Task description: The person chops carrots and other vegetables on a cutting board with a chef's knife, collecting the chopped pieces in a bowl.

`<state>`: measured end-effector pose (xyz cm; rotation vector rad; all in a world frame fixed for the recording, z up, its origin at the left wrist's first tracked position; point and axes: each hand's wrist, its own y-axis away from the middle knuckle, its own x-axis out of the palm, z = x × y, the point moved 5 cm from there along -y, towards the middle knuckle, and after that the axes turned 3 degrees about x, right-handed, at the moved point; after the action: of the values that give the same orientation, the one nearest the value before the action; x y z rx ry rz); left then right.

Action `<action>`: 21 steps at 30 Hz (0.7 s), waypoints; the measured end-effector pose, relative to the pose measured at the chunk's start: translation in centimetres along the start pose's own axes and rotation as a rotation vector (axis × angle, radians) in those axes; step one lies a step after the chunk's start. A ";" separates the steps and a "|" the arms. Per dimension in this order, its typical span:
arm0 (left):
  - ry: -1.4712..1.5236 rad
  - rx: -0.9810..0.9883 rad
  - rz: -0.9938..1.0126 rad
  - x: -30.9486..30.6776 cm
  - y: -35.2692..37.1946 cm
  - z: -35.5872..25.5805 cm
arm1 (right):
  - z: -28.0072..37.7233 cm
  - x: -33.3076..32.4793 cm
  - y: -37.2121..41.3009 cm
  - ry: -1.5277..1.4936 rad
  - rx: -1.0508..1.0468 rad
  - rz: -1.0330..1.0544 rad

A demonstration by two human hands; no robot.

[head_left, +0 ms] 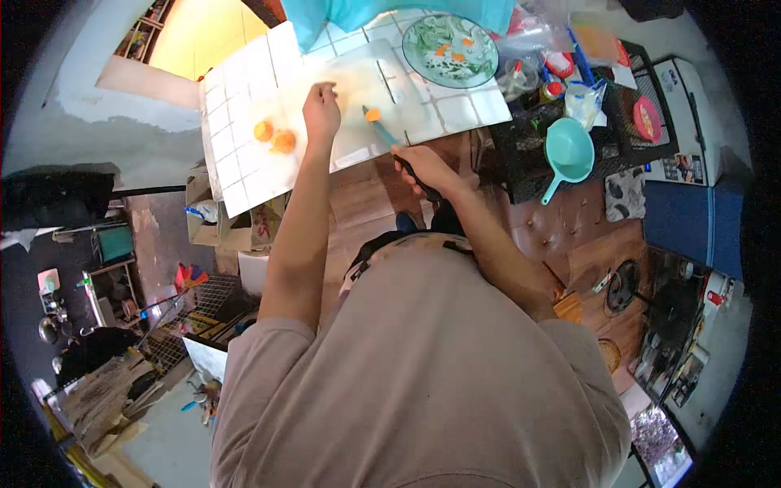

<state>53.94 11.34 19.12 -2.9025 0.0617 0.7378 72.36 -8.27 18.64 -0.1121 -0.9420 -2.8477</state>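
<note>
My right hand (425, 169) is wrapped around the black handle of a knife (384, 132). Its bluish blade reaches over a translucent cutting board (350, 73), and a round orange slice (373, 115), carrot-like, lies at the blade near the tip. To the left, my left hand (322, 114) hovers at the board with loosely bent fingers and nothing visible in them. Beyond its left side, orange chunks (281, 141) rest on the white tiled counter. A green-patterned plate (450, 50) at the back carries several small orange pieces.
Right of the counter, a black rack (533, 167) holds a turquoise dipper (569, 150), bottles and bags. A turquoise cloth or plastic (399, 12) hangs over the counter's back edge. Cardboard boxes (203, 207) stand below the counter's left end.
</note>
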 end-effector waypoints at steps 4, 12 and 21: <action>0.296 -0.428 0.260 -0.6 5.6 0.6 | 1.3 -0.4 0.1 -0.066 0.088 0.096; 0.846 -0.630 0.105 0.9 7.0 0.3 | 1.8 -1.5 -0.6 0.056 0.096 0.222; -0.433 0.103 -0.112 -0.3 7.0 -2.7 | 5.3 -7.5 0.5 0.001 0.040 0.279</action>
<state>54.41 3.98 20.74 -2.5609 -0.1061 1.2767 79.99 -4.70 22.38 -0.2197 -0.9040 -2.5724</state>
